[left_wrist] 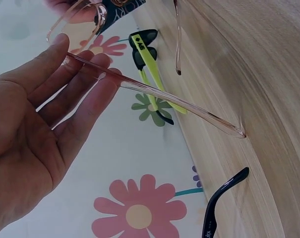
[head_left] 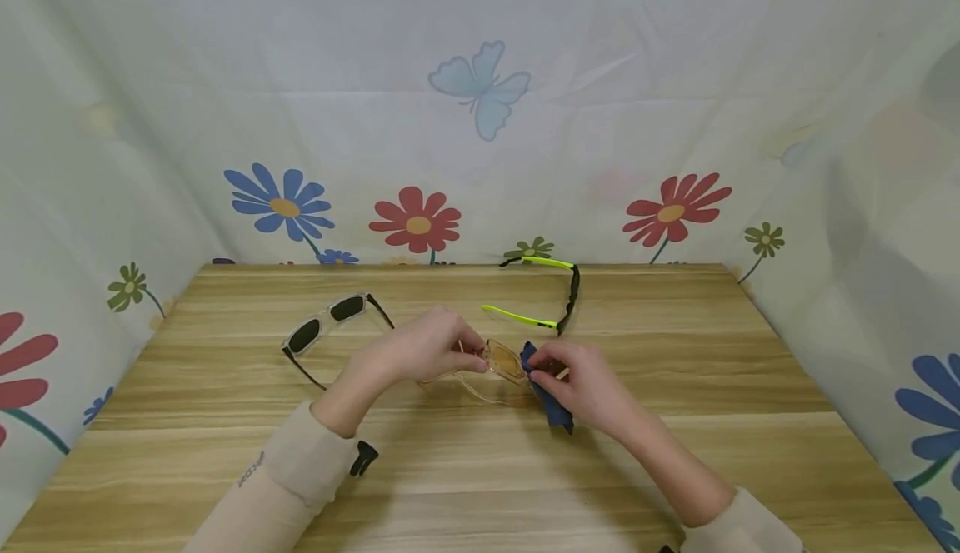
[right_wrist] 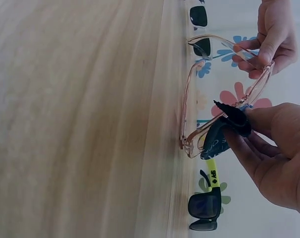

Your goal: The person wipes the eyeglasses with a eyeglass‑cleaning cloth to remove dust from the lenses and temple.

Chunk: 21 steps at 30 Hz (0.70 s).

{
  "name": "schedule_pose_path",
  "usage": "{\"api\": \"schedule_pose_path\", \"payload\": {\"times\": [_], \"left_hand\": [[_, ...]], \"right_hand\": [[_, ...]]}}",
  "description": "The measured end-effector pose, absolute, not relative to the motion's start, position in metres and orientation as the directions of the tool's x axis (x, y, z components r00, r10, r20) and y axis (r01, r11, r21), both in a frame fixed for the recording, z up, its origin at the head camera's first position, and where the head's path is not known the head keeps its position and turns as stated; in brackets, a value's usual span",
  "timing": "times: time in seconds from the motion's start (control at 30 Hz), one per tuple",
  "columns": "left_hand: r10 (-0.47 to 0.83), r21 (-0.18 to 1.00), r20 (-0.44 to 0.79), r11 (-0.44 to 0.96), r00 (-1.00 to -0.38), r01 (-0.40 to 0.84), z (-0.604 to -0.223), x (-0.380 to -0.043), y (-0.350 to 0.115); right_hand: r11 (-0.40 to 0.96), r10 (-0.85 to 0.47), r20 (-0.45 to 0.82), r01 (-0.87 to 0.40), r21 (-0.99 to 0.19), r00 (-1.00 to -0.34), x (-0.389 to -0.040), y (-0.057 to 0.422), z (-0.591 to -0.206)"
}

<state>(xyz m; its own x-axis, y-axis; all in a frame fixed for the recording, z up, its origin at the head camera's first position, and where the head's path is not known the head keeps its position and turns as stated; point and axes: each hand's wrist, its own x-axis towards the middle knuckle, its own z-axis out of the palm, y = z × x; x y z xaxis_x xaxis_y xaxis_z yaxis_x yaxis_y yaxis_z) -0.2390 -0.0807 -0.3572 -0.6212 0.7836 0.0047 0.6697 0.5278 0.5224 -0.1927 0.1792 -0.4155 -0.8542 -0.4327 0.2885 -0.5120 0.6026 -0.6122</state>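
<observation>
Over mid-bench (head_left: 480, 478), well in from the far edge, the clear glasses (head_left: 506, 361) stretch lengthwise between both hands: the left hand (head_left: 427, 349) pinches one arm by the hinge; the right hand's (head_left: 592, 391) fingers pinch a blue cloth (head_left: 553, 411) at the opposite lens.

Dark blue cloth (head_left: 553, 407) and a person's right grip (head_left: 588, 386) cover part of the front of the clear glasses (head_left: 506, 361) in the head view, while the left grip (head_left: 427, 349) conceals another stretch of them. Lettering (right_wrist: 211, 144) on the cloth is partly lost to a fold. The left wrist view's bottom edge crops a black temple (left_wrist: 210, 210); its top edge trims the right grip. Markings (head_left: 251, 470) on the left sleeve (head_left: 296, 453) are too small to read, and the right sleeve (head_left: 742, 528) leaves the head view.
</observation>
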Motion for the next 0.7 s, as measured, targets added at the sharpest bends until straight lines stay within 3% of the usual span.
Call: {"api": "schedule_pose_path", "payload": {"times": [0.7], "left_hand": [[0.777, 0.52, 0.001, 0.537, -0.63, 0.664, -0.356, -0.237, -0.081]], "right_hand": [[0.663, -0.469, 0.115, -0.435, -0.609, -0.876, -0.193, 0.197, -0.42]]}}
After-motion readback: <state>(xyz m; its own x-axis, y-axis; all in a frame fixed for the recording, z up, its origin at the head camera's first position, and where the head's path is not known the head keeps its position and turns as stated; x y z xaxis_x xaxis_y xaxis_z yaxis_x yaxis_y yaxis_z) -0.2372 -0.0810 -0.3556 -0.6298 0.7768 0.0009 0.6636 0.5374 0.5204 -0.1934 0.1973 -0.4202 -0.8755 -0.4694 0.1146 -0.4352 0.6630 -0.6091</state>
